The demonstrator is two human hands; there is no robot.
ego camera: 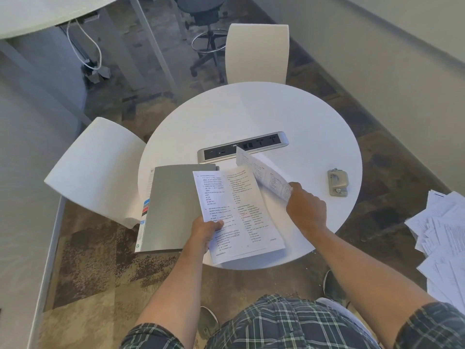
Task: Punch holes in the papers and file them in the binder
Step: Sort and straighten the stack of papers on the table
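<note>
Two printed sheets are in the person's hands above a round white table [289,114]. The left hand [205,231] pinches the near edge of one sheet [236,212], thumb on top and fingers curled underneath, holding it flat over the table's near side. The right hand [305,206] grips a second sheet [264,172] by its near end, fingers closed round the paper, so it stands lifted and tilted toward the power strip [242,150] set in the tabletop. The grey binder [173,207] lies closed on the left of the table, just beside the left-hand sheet, its near end overhanging the table edge. The hole punch [338,182] sits untouched, well apart on the right.

The step looks like sorting or squaring the papers before punching; no holes show from here. The next move likely calls for stacking both sheets edge to edge and carrying them right to the punch. More loose papers [437,238] lie heaped at the far right.
</note>
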